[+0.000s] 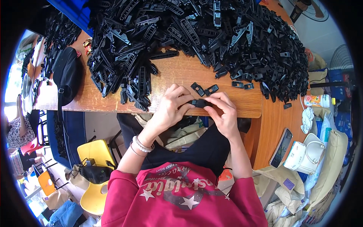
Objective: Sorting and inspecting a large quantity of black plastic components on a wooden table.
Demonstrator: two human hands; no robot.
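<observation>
Between my two hands, at the near edge of the wooden table (pixel 181 72), is a small black plastic part (pixel 199 103). The fingers of my left hand (pixel 173 105) pinch its left end. My right hand (pixel 223 112) grips the other end with thumb and fingers. Just beyond my fingertips lie two loose black clip-like pieces (pixel 197 89), close together. Another small pair of black pieces (pixel 242 85) rests farther right. Whether the held part is one piece or two joined ones is hard to tell.
A large heap of long black plastic parts (pixel 140 34) covers the table's far side, with smaller black pieces (pixel 280 56) heaped at right. A black bag (pixel 68 75) sits at left. On the right are a phone (pixel 281 147), a bottle (pixel 317 100) and a white handbag (pixel 313 153).
</observation>
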